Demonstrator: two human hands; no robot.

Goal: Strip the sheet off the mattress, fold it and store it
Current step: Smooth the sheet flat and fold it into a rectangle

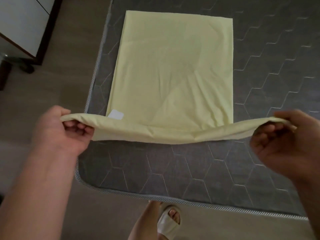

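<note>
Both forearms reach forward, left hand (57, 129) and right hand (284, 141) held apart, fingers (78, 126) curled, pinching cloth.

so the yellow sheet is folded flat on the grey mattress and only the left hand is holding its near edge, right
Not quite: both hands hold the near edge. In the head view the left hand grips one corner and the right hand the other; the yellow sheet does lie folded on the grey mattress.

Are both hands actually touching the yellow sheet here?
Touching. The head view shows the left hand and right hand each pinching a near corner of the sheet, lifting that edge off the mattress.
</note>
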